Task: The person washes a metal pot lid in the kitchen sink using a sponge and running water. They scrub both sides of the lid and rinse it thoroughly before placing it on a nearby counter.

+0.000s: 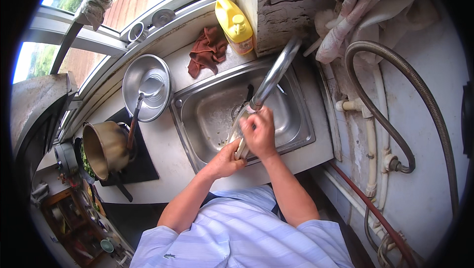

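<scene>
Over the front part of a stainless steel sink point(198, 101), my left hand point(226, 160) grips the near end of a long, pale, see-through object point(241, 148). Its exact kind is unclear, as my hands hide much of it. My right hand point(259, 132) is against or just above the same object, fingers curled and blurred by motion; whether it pinches anything cannot be told. Right above the hands ends the spout of a chrome faucet point(274, 73). A dark-handled utensil point(250, 92) lies in the basin, partly covered by the spout.
A metal bowl with a ladle point(137, 114) stands left of the sink. Beyond it, a pot point(107, 149) sits at the dark cooktop point(146, 168). Behind the sink are a brown cloth point(208, 51) and a yellow jug point(233, 23). A braided hose point(418, 79) loops along the right wall.
</scene>
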A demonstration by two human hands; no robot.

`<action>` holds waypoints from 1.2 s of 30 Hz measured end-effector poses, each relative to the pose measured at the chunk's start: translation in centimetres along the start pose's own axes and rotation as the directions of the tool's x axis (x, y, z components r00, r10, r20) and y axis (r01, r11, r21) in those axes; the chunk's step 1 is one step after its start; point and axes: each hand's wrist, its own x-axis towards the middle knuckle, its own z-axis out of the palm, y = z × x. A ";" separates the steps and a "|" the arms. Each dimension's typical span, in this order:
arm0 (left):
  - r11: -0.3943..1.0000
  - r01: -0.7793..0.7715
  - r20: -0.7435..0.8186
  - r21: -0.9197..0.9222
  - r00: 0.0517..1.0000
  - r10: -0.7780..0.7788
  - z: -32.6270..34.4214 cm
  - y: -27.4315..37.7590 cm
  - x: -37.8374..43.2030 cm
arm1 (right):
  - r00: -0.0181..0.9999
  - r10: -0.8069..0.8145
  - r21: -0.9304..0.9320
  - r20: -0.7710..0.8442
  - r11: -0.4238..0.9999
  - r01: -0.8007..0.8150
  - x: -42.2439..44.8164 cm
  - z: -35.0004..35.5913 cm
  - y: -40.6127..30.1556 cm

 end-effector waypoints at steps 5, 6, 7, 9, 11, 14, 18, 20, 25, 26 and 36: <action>0.987 -0.092 -0.013 -0.131 0.996 0.091 -0.2 0.2 1.8 | 0.984 0.175 0.210 0.036 0.961 -0.178 1.5 -0.4 5.6; 0.979 -0.045 -0.035 -0.199 0.999 0.038 -0.1 -0.2 1.9 | 0.960 0.243 0.276 0.137 0.922 -0.273 0.5 -0.6 2.8; 0.989 0.054 -0.078 -0.138 0.995 -0.065 -0.6 -1.4 2.3 | 0.989 0.049 0.150 0.139 0.986 -0.070 -0.8 -0.8 0.4; 0.987 0.010 -0.040 -0.160 0.999 -0.016 -1.0 -1.3 2.4 | 0.988 -0.110 0.000 0.109 0.994 0.111 -1.8 -0.4 0.1; 1.000 0.010 -0.056 0.003 0.998 -0.010 -1.2 -2.2 2.1 | 0.999 -0.032 -0.026 0.031 0.999 0.033 -2.7 0.7 2.4; 0.998 -0.049 0.023 -0.025 0.998 0.050 -1.3 0.1 1.7 | 0.923 0.353 -0.028 0.152 0.935 -0.353 1.1 1.0 9.5; 0.989 0.025 0.035 -0.145 0.999 -0.021 -2.2 -3.1 2.6 | 0.923 0.363 0.167 0.128 0.910 -0.381 -1.4 2.8 6.0; 0.987 0.010 -0.001 -0.159 1.000 -0.010 -2.6 -3.7 2.8 | 0.980 -0.107 -0.038 0.168 0.993 0.115 -1.8 1.5 1.8; 0.983 -0.013 -0.022 -0.183 1.000 0.009 -2.6 -3.1 3.2 | 0.952 0.281 0.109 0.124 0.949 -0.295 2.0 3.0 6.5; 0.978 -0.016 -0.016 -0.207 1.000 0.013 -2.7 -3.0 3.0 | 0.951 0.289 0.081 0.105 0.951 -0.298 2.7 3.3 8.2; 0.953 0.002 -0.003 -0.302 1.000 -0.004 -3.2 -3.9 3.1 | 0.904 0.417 0.173 0.094 0.887 -0.428 3.5 3.9 7.1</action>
